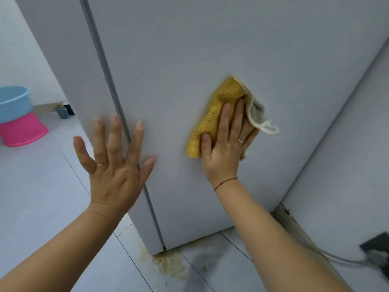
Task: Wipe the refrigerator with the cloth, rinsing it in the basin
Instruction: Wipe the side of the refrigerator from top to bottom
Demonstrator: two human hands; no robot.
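Wiping in progress: the right hand (225, 144), fingers flat, presses the yellow terry cloth (212, 114) against the pale-grey metal refrigerator (210, 49); the left hand (113, 165) is spread. The round blue plastic basin (14, 102) stands well apart; rinsing likely remains.

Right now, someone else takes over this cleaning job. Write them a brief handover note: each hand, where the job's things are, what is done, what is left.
Left hand: open, fingers spread, by the corner seam of the refrigerator.
Right hand: flat, pressing the yellow cloth on its panel.
Blue basin: far left, atop a pink stool.
Done: wiping under way; extent unclear.
Left: finish the panel, rinse the cloth; brown stains mark the floor below.
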